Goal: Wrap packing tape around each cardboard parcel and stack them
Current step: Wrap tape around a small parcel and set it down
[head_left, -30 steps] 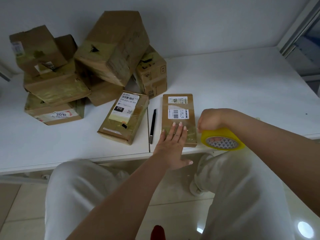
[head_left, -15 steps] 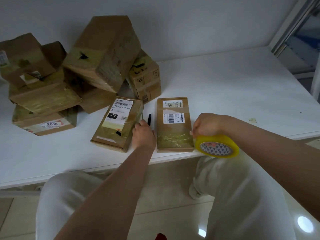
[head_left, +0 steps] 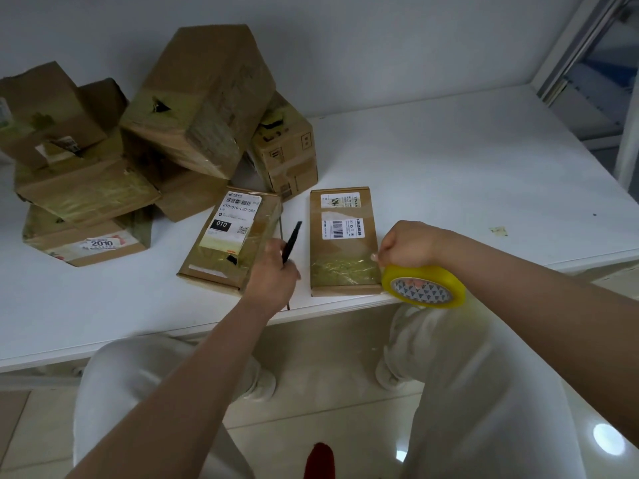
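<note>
A flat cardboard parcel (head_left: 342, 216) with a barcode label lies near the table's front edge, a band of shiny tape across its near end. My right hand (head_left: 408, 245) grips a yellow roll of packing tape (head_left: 423, 286) at the parcel's right near corner, over the table edge. My left hand (head_left: 273, 274) holds a slim black cutter (head_left: 292, 242), lifted off the table, between this parcel and a second flat parcel (head_left: 231, 236) marked 010 to the left.
A heap of several taped cardboard boxes (head_left: 197, 98) fills the back left of the white table (head_left: 466, 174). One box marked 2010 (head_left: 86, 242) lies at the left. A small scrap (head_left: 498, 230) sits at the right. My knees are below the table edge.
My left hand left the parcel's top, moved left to the black cutter lying between the two parcels, and picked it up. My right hand stayed on the tape roll.
</note>
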